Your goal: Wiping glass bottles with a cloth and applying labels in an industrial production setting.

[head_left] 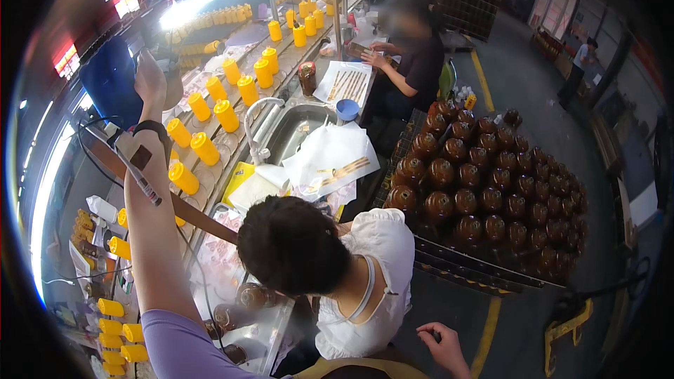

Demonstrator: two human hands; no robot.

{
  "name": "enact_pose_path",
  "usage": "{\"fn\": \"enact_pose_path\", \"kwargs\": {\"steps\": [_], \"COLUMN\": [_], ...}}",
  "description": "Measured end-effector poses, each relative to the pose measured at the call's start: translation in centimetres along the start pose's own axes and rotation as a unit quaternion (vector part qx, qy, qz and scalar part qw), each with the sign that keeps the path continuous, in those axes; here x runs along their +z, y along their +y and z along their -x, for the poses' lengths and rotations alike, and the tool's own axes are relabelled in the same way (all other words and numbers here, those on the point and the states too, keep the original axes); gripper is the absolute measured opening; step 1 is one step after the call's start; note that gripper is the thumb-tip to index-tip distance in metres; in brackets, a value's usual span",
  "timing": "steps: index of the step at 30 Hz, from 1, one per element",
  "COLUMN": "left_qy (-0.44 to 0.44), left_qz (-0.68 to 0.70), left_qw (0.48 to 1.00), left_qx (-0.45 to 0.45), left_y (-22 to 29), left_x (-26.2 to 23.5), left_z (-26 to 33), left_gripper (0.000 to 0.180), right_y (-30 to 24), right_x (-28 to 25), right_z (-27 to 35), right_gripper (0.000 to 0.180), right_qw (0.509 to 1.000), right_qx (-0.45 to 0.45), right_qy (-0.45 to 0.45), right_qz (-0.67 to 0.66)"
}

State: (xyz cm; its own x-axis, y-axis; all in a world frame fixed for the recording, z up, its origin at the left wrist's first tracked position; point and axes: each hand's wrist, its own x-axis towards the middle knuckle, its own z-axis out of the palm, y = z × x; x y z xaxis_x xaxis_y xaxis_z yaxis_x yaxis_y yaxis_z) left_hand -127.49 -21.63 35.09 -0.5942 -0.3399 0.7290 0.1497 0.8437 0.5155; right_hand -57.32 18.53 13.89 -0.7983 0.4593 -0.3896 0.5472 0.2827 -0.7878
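My left arm, in a purple sleeve, stretches up the left side. My left hand [149,78] is raised at the edge of a large dark-blue object [112,81] whose kind I cannot make out. Its fingers are small and unclear, so I cannot tell whether they grip that edge. A dark band [149,126] circles the wrist. A thin grey-white stick-like piece [143,181] with a cord crosses in front of the forearm. Low on the right, my right hand [444,345] hangs beside a seated person in white, fingers loosely curled with a gap and nothing visible in them.
A person in a white top [368,288] sits close before me; another in dark clothes [421,63] works farther off. Yellow cylinders [226,116] line the bench beside a metal sink [298,126]. Many glossy brown jars [491,175] crowd a pallet at right. A brown strip [203,217] slants past my arm.
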Motion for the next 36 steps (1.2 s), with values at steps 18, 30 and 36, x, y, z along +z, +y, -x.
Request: {"fn": "enact_pose_path", "kwargs": {"steps": [18,30,36], "left_qy": [0.012,-0.340,-0.281], "left_qz": [0.191,0.671,0.466], "left_qw": [0.959,0.586,0.774], "left_qx": [0.207,-0.300,-0.325], "left_y": [-6.8,-7.0,-2.3], "left_x": [-3.5,-32.0,-41.2], "left_z": [9.5,33.7,47.6], "left_gripper": [0.019,0.016,0.038], "right_y": [2.4,2.3,1.5], "right_x": [-1.6,-4.9,-2.2], "right_z": [0.8,1.3,6.9], "right_gripper": [0.014,0.014,0.017], "right_qw": [0.983,0.965,0.982], "right_qx": [-0.166,-0.226,-0.180], "right_qy": [-0.084,-0.131,-0.058], "right_qz": [0.010,0.026,-0.016]}}
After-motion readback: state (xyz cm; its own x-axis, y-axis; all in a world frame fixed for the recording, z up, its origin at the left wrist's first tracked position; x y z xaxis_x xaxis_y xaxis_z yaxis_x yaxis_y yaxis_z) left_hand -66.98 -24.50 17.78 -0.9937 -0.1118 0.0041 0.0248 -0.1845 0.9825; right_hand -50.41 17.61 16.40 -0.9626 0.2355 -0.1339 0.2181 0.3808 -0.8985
